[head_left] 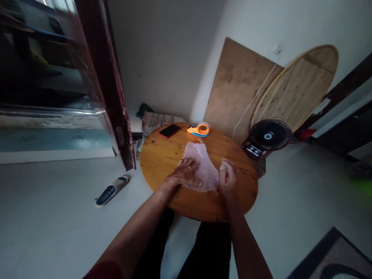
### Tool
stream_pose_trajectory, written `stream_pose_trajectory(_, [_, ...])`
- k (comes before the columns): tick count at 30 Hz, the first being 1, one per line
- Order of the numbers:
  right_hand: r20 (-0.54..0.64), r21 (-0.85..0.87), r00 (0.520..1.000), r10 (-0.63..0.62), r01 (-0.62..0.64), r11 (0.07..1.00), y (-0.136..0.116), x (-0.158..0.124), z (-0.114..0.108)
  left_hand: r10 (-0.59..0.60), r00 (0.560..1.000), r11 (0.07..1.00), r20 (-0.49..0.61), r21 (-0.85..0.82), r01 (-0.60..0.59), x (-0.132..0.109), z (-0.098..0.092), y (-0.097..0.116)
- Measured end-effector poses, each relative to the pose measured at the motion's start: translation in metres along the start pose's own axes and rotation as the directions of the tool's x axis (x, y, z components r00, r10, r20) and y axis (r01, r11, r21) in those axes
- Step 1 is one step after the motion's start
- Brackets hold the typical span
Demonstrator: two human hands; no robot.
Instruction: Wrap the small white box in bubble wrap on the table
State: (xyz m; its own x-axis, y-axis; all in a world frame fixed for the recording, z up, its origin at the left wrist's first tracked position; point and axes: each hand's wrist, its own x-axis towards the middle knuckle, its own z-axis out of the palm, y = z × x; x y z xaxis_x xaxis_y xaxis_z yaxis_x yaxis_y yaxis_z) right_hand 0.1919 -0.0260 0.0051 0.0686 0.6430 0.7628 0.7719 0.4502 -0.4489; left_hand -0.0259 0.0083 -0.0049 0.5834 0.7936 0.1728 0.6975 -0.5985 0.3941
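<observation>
dim, uneven light; broad shadow on wall point(162, 58); edges stretched, far right seemingly blurred.

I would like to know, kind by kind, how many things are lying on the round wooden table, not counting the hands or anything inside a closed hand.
Translucent pinkish bubble-wrap sheet: 1
Rectangular red-edged phone with black screen: 1
Orange-and-blue tape dispenser, with its roll: 1
Total: 3
</observation>
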Motion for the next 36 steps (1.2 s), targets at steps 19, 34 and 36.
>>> stream_pose_trajectory(19, [0.169, -0.119, 0.912, 0.373, -0.357, 0.927, 0.036, -0.003, 0.021, -0.011, 1.0, 1.0, -0.006, 0.007, 0.011, 0.001, 0.006, -0.003])
stream_pose_trajectory(34, [0.562, 0.23, 0.826, -0.056, -0.091, 0.969, -0.085, 0.029, 0.016, -0.018, 0.999, 1.0, -0.043, -0.013, 0.017, 0.0, 0.002, 0.004])
stream_pose_trajectory(36, [0.661, 0.1, 0.749, -0.039, -0.036, 0.994, -0.076, 0.029, 0.034, -0.028, 0.998, 1.0, -0.053, -0.008, 0.027, 0.001, 0.004, 0.004])
